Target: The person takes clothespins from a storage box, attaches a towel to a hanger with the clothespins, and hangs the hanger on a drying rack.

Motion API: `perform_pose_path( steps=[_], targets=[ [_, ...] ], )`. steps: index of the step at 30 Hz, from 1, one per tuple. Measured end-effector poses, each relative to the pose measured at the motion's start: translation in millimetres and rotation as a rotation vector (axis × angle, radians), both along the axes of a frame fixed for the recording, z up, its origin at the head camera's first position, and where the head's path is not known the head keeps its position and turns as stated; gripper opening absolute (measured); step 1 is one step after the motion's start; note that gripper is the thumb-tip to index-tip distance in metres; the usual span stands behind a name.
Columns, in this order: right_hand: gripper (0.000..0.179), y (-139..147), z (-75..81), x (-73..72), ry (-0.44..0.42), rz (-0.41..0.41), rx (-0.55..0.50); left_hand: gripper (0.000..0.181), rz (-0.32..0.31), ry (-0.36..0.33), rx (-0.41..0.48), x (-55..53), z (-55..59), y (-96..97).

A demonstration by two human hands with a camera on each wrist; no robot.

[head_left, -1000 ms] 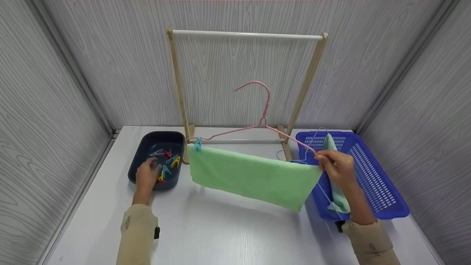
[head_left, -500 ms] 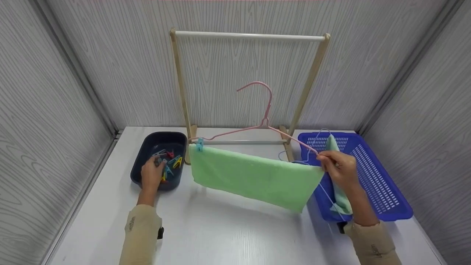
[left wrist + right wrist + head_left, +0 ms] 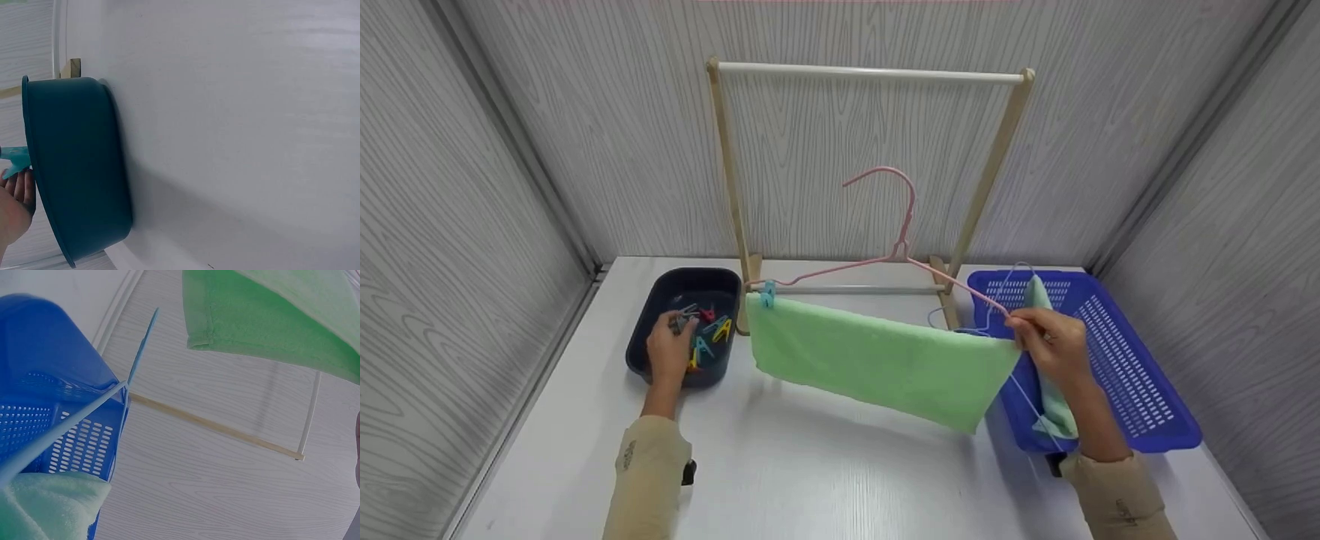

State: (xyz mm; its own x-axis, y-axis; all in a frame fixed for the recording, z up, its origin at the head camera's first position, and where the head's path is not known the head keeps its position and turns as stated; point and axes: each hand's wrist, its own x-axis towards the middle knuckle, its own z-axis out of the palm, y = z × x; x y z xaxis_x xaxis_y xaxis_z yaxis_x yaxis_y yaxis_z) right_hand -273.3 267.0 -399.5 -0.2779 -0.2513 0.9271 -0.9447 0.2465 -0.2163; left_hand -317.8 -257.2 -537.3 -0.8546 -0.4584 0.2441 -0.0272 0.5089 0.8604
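Observation:
In the head view my left hand [image 3: 667, 349] is inside the dark blue bin [image 3: 690, 279], pinching a light blue clothespin; a teal clothespin [image 3: 17, 162] shows at its fingertips in the left wrist view. Several clothespins lie beside it in the bin, including a yellow clothespin [image 3: 723, 330]. My right hand [image 3: 1054, 345] pinches the right end of a pink wire hanger [image 3: 913, 199] and the corner of a green towel [image 3: 877, 364]. The towel hangs folded over the hanger's lower bar. A blue clothespin [image 3: 767, 294] clips its left end.
A blue perforated basket [image 3: 1140, 352] stands at the right, under my right forearm. It holds a pale green towel [image 3: 1059, 409] on a light blue hanger [image 3: 67, 427]. Behind the pink hanger rises a wooden rack with a white rail [image 3: 870, 72].
My left hand has shifted slightly and lifted a little among the clothespins, with a clothespin now at its fingertips. The right hand, hanger and towel have barely moved.

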Motion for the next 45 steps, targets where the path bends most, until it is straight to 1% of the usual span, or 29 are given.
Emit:
perform_pose_path(
  steps=[3, 7, 10, 16, 20, 22, 26, 28, 30, 34, 38, 42, 45],
  targets=[
    [0.031, -0.2, 0.6, 1.1, -0.005, -0.002, 0.002, 0.032, 0.018, 0.046, -0.006, -0.2, -0.4, 0.3],
    [0.031, -0.5, 1.3, 2.5, -0.007, -0.017, 0.016, 0.027, 0.016, 0.071, -0.021, 0.7, -1.6, 0.6],
    [0.031, -0.3, 0.7, 2.5, -0.005, -0.019, 0.021, 0.026, 0.001, 0.071, -0.022, 1.7, -2.6, 0.9],
    [0.031, 0.5, -2.5, 0.4, 0.001, 0.003, 0.013, 0.03, -0.028, 0.052, -0.027, 2.9, -4.3, 0.9],
    [0.031, 0.9, -3.3, 0.3, -0.008, 0.002, 0.01, 0.028, -0.017, 0.052, -0.025, 2.8, -2.5, 1.0],
    [0.031, 0.9, -3.0, 0.7, -0.012, -0.007, 0.012, 0.031, -0.005, 0.045, -0.01, 3.0, -0.1, 0.8],
    [0.032, 0.6, -2.2, 1.0, -0.012, -0.024, 0.016, 0.05, 0.016, 0.009, 0.063, 3.1, 6.8, 1.3],
    [0.032, 0.7, -1.8, 1.2, -0.008, -0.027, 0.014, 0.053, 0.017, 0.003, 0.105, 2.5, 11.2, 2.7],
    [0.033, 0.8, -1.2, 1.3, -0.005, -0.029, 0.012, 0.052, 0.006, 0.003, 0.134, 1.8, 16.0, 5.0],
    [0.032, 1.0, 0.0, 1.7, -0.01, -0.021, 0.006, 0.047, -0.023, 0.016, 0.175, 1.1, 25.8, 9.9],
    [0.032, 1.9, 0.9, 2.2, -0.025, -0.032, 0.012, 0.045, -0.049, 0.028, 0.22, 4.2, 37.0, 15.4],
    [0.032, 3.5, 1.8, 2.3, -0.017, -0.039, 0.019, 0.046, -0.099, 0.047, 0.29, 10.1, 50.5, 21.6],
    [0.032, 4.8, 1.9, 1.8, -0.002, -0.042, 0.019, 0.049, -0.151, 0.069, 0.329, 14.8, 60.6, 27.8]
  ],
)
